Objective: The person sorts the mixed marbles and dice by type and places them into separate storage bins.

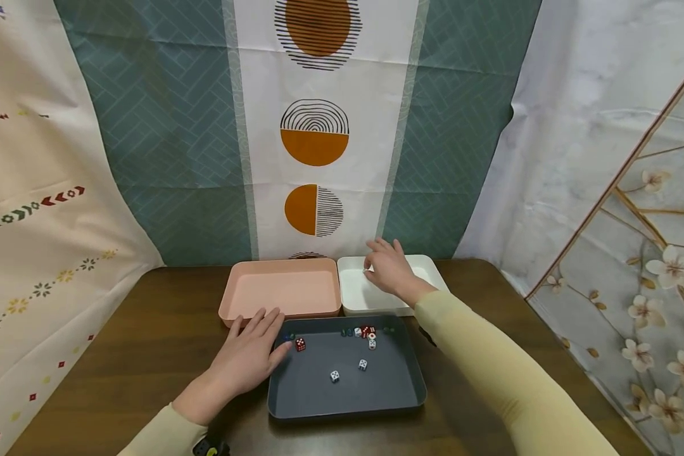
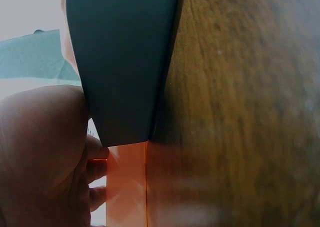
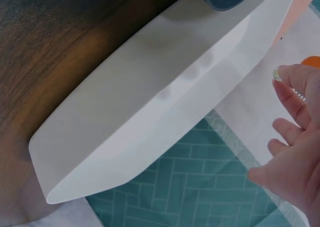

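Observation:
My right hand [image 1: 390, 270] is above the white tray [image 1: 356, 294], pinching a small pale thing [image 3: 276, 74] between thumb and index finger. That thing is too small to identify; the other fingers are spread. My left hand [image 1: 244, 356], fingers straight, lies at the left back corner of the dark grey tray [image 1: 387, 394], close to the pink tray's front wall. Two white dice, one die [image 1: 334, 376] and another die [image 1: 363, 365], lie mid-tray. A red die [image 1: 300, 344] is near my left thumb. More red, white and dark green dice cluster along the back wall.
The pink tray [image 1: 282, 288] stands behind the dark tray, side by side with the white one. All are on a brown wooden table [image 1: 148, 354]. Patterned cloths hang behind and at both sides, the green and white cloth [image 1: 456, 158] close behind the trays.

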A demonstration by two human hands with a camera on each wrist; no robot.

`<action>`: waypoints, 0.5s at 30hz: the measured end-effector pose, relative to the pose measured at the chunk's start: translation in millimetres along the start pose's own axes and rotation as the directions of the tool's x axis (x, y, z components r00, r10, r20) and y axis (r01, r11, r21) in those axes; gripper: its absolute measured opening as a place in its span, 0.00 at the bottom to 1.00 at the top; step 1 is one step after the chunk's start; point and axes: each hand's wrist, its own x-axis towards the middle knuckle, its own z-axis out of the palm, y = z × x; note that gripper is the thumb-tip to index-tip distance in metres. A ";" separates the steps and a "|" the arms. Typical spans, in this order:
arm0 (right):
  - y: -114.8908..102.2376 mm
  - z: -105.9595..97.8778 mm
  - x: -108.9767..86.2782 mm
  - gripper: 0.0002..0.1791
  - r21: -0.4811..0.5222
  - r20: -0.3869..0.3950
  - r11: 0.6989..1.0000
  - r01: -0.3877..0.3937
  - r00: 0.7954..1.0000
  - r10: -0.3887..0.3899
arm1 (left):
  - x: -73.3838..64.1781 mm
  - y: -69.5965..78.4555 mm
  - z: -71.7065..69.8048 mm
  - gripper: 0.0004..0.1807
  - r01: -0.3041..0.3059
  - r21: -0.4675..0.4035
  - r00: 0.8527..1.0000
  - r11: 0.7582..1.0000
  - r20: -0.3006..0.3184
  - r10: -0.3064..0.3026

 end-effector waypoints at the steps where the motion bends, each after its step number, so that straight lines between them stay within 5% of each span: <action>1: -1.2 0.6 1.5 0.08 -0.005 0.002 1.000 -0.002 1.000 0.002 | -0.3 -0.5 0.4 0.39 0.001 -0.001 1.000 1.000 -0.003 -0.001; 15: -7.0 11.4 7.2 0.08 -0.010 0.016 1.000 0.009 1.000 -0.009 | 0.7 -3.4 1.8 0.39 0.007 0.009 1.000 1.000 0.010 -0.007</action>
